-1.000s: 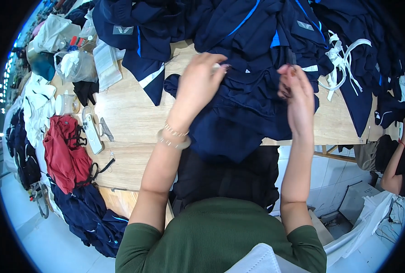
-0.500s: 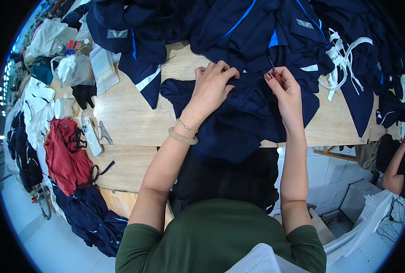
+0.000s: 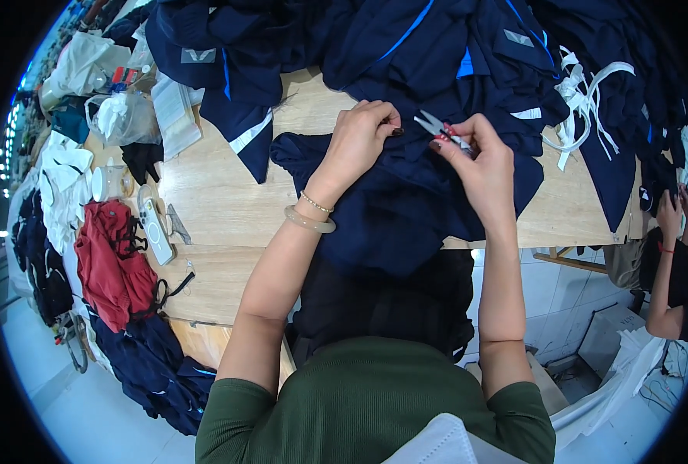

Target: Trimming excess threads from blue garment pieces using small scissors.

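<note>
A navy blue garment (image 3: pixel 390 213) lies bunched before me and hangs over the table's near edge. My left hand (image 3: pixel 361 138) pinches a fold of it between thumb and fingers. In my right hand (image 3: pixel 481 161) are small thread snips (image 3: pixel 434 124) with red on the grips. Their pale blades stand apart and point up and left, toward the left hand, above the cloth. A pile of other navy garments (image 3: pixel 406 54) with bright blue piping lies just beyond both hands.
On the wooden table (image 3: pixel 216 197), to the left, are a phone (image 3: pixel 155 232), a red cloth bag (image 3: pixel 116 267), a clear jar (image 3: pixel 112 184) and plastic bags (image 3: pixel 123 117). White straps (image 3: pixel 580 104) lie at the right. Another person's arm (image 3: pixel 663 274) shows at the far right.
My right hand has turned, so the snips' blades now show pointing left. My left fingers have drawn together on the cloth. At the far right, the other person's hands have moved.
</note>
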A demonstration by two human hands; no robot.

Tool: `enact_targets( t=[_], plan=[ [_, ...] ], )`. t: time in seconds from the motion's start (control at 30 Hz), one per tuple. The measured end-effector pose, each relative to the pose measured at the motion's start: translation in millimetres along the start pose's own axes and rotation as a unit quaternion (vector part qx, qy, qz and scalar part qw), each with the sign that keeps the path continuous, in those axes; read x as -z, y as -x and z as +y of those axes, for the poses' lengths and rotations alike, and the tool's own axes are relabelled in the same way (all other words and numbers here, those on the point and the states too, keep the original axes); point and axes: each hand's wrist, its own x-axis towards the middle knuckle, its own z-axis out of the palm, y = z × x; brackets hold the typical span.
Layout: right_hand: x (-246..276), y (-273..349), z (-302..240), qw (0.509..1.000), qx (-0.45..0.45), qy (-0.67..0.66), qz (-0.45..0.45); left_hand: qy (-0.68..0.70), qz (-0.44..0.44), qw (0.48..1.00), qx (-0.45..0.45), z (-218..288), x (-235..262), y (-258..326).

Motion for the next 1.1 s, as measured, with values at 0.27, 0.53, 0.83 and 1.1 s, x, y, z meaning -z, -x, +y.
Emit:
enact_targets(
  t=[0.27,0.53,0.83,1.1],
  plan=[
    [-22,8,1,0.976,0.048,0.212,-0.026,0.049,0.011,0.998,0.028,3,-1,0],
    [-26,7,-3,0.956,0.103,0.275,-0.016,0.022,0.004,0.999,0.03,3,-1,2],
    [-27,4,-3,0.96,0.099,0.262,-0.016,0.043,0.008,0.999,0.031,3,-1,2],
    [16,16,5,0.992,0.025,0.02,0.124,0.185,0.373,0.904,0.1,-4,60,26]
  ],
)
